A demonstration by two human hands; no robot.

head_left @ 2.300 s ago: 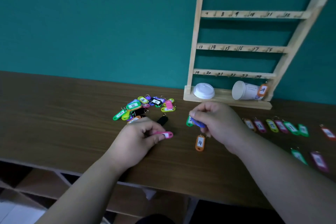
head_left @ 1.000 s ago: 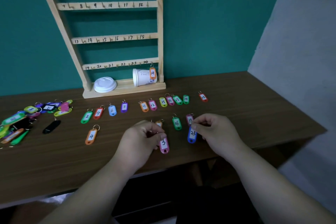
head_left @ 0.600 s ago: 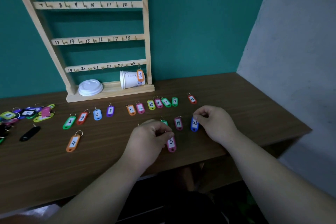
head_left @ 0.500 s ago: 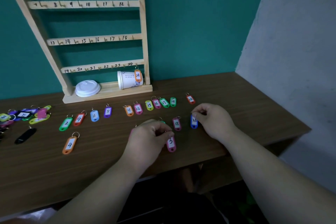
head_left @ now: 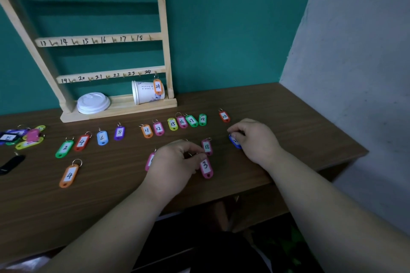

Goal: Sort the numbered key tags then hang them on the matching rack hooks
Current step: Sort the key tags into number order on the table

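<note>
Head view: in front of the wooden rack (head_left: 164, 29), near the front edge of the desk (head_left: 288, 117), the left hand (head_left: 177, 159) pinches the ring of the pink tag 3 (head_left: 206, 167). Right of the rack's base, the right hand (head_left: 255, 137) grips the blue tag (head_left: 234, 142), its number half hidden. The orange tag 24 (head_left: 157, 86) hangs on the rack's bottom rail; a row of tags (head_left: 173, 123) lies before the base.

On the brown wooden table (head_left: 288, 113), the left hand (head_left: 175, 162) pinches the pink plastic tag marked 3 (head_left: 206, 167); the right hand (head_left: 255, 137) holds a blue plastic tag (head_left: 234, 142).
</note>
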